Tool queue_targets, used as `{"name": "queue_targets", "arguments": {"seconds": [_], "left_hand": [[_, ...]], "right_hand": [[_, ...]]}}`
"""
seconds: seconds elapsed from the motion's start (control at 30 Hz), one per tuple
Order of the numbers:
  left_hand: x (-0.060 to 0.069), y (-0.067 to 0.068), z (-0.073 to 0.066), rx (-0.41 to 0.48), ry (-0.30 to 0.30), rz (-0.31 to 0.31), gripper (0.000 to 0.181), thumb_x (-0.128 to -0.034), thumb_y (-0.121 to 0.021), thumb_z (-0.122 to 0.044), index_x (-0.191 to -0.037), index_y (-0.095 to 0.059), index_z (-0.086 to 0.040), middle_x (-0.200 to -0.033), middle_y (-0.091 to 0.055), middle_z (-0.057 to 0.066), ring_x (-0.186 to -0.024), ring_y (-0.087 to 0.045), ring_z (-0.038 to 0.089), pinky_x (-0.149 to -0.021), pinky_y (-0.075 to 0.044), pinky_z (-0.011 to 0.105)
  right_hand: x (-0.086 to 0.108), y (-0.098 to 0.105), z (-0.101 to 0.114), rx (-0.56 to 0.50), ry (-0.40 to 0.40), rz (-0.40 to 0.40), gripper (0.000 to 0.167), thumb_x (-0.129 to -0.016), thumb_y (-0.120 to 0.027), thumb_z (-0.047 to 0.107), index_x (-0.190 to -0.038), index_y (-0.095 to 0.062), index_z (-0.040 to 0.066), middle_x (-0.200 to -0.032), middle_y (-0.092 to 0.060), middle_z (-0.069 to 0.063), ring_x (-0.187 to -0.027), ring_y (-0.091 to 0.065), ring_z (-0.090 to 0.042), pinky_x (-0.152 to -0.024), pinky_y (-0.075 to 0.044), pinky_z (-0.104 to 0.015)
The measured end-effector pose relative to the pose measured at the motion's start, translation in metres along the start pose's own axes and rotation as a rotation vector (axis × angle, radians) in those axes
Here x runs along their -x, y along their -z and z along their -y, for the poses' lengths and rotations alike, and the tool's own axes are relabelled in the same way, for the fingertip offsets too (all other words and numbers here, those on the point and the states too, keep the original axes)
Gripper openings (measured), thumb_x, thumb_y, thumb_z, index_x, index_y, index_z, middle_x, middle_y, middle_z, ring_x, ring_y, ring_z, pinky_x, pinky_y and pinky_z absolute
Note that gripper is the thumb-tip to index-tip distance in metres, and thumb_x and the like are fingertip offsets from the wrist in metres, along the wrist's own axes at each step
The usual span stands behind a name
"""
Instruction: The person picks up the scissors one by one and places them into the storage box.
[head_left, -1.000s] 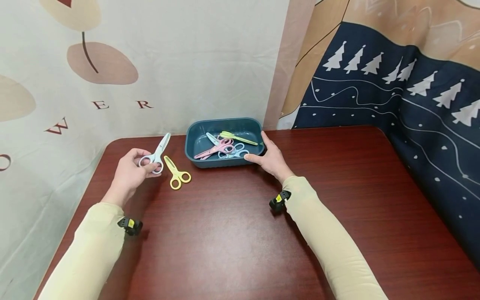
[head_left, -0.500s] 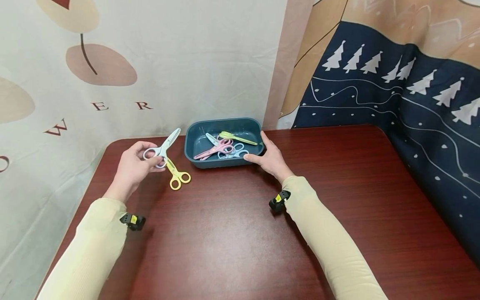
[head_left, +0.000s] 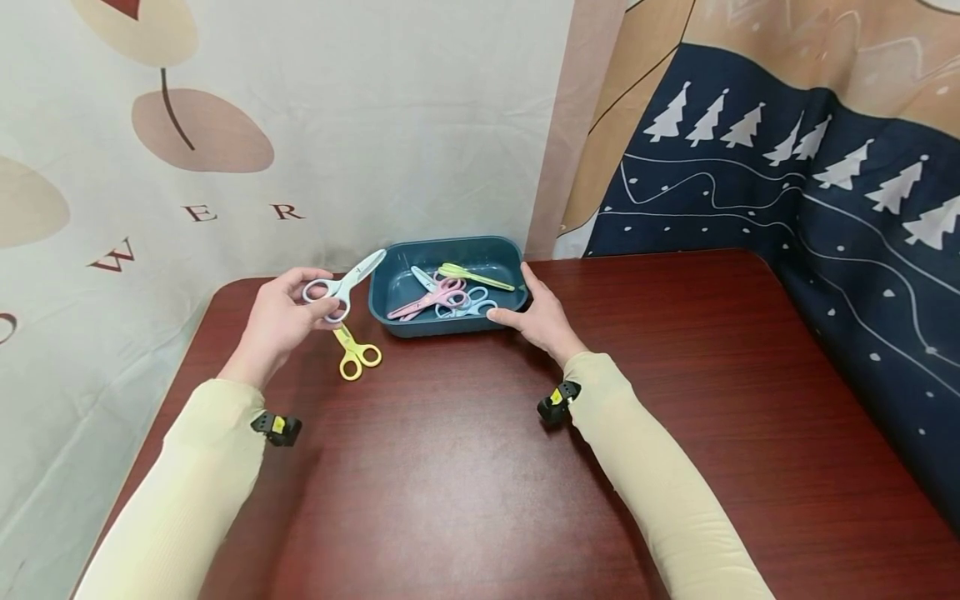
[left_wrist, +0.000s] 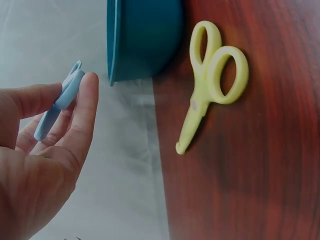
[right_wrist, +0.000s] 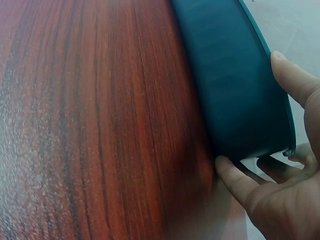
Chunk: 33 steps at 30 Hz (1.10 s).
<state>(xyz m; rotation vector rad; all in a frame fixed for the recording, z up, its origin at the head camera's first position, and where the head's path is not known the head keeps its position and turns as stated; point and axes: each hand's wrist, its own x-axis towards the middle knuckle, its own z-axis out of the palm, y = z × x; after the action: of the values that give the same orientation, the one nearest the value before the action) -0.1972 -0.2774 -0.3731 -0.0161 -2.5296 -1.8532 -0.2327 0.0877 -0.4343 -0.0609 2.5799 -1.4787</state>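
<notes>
My left hand point(head_left: 281, 321) pinches the handles of pale blue scissors point(head_left: 347, 286) between thumb and fingers. Their blades point up and right, with the tip overlapping the box's left rim in the head view. My right hand point(head_left: 546, 321) holds the right near corner of a dark teal plastic box point(head_left: 420, 328), thumb on the rim and fingers around the end. Inside the box lie pink scissors point(head_left: 442, 295), light blue scissors point(head_left: 471, 305) and yellow-green scissors point(head_left: 480, 277), partly overlapping. Yellow scissors point(left_wrist: 202, 87) lie on the table below my left hand, their tip hidden in the head view.
The box stands at the back edge of a reddish-brown wooden table point(head_left: 450, 467). Behind it hangs a pale printed cloth point(head_left: 420, 125). A dark blue cloth with white trees point(head_left: 720, 183) hangs at the right.
My left hand has moved right and upward with the pale blue scissors, from beside the yellow scissors to the box's left end. My right hand and the box have stayed put.
</notes>
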Motion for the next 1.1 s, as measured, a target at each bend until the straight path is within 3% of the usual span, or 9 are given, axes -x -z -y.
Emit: {"name": "queue_targets", "arguments": {"seconds": [0.13, 0.33, 0.6, 0.87, 1.1], "left_hand": [[-0.004, -0.004, -0.004, -0.020, -0.014, 0.015, 0.047, -0.0946, -0.066, 0.008, -0.139, -0.051, 0.009, -0.095, -0.064, 0.000, -0.073, -0.074, 0.008, -0.071, -0.063, 0.034], [-0.008, -0.012, -0.012, -0.037, 0.001, 0.033, 0.050, -0.0951, -0.066, 0.007, -0.143, -0.052, 0.005, -0.102, -0.062, 0.011, -0.074, -0.074, 0.008, -0.073, -0.063, 0.036], [-0.012, -0.019, -0.024, -0.103, 0.047, 0.064, 0.051, -0.0981, -0.066, 0.001, -0.147, -0.052, -0.002, -0.110, -0.061, 0.016, -0.079, -0.074, 0.011, -0.072, -0.063, 0.030], [-0.016, -0.024, -0.032, -0.116, 0.040, 0.111, 0.053, -0.0985, -0.065, 0.001, -0.149, -0.050, -0.001, -0.118, -0.062, 0.025, -0.080, -0.073, 0.010, -0.073, -0.063, 0.030], [-0.020, -0.031, -0.038, -0.120, 0.039, 0.134, 0.050, -0.0998, -0.064, 0.001, -0.148, -0.050, -0.001, -0.111, -0.066, 0.022, -0.077, -0.073, 0.011, -0.071, -0.063, 0.031]], "right_hand": [[-0.001, 0.000, 0.000, 0.003, 0.007, -0.001, 0.105, -0.089, -0.083, 0.037, -0.168, -0.015, 0.021, -0.171, -0.021, -0.010, -0.157, -0.021, -0.030, -0.125, -0.024, -0.050], [-0.001, 0.000, 0.000, 0.007, 0.004, 0.002, 0.106, -0.089, -0.083, 0.038, -0.168, -0.014, 0.021, -0.171, -0.021, -0.010, -0.157, -0.021, -0.030, -0.125, -0.025, -0.050], [0.000, 0.001, 0.000, 0.000, 0.001, 0.004, 0.105, -0.089, -0.082, 0.039, -0.168, -0.014, 0.021, -0.171, -0.021, -0.010, -0.156, -0.022, -0.031, -0.124, -0.026, -0.052], [0.001, 0.001, 0.000, -0.005, -0.006, 0.001, 0.105, -0.089, -0.082, 0.039, -0.168, -0.015, 0.022, -0.171, -0.021, -0.010, -0.156, -0.021, -0.031, -0.124, -0.026, -0.053], [0.000, 0.001, 0.001, -0.003, -0.016, 0.008, 0.105, -0.089, -0.081, 0.039, -0.168, -0.014, 0.022, -0.172, -0.020, -0.010, -0.156, -0.021, -0.031, -0.124, -0.026, -0.054]]}}
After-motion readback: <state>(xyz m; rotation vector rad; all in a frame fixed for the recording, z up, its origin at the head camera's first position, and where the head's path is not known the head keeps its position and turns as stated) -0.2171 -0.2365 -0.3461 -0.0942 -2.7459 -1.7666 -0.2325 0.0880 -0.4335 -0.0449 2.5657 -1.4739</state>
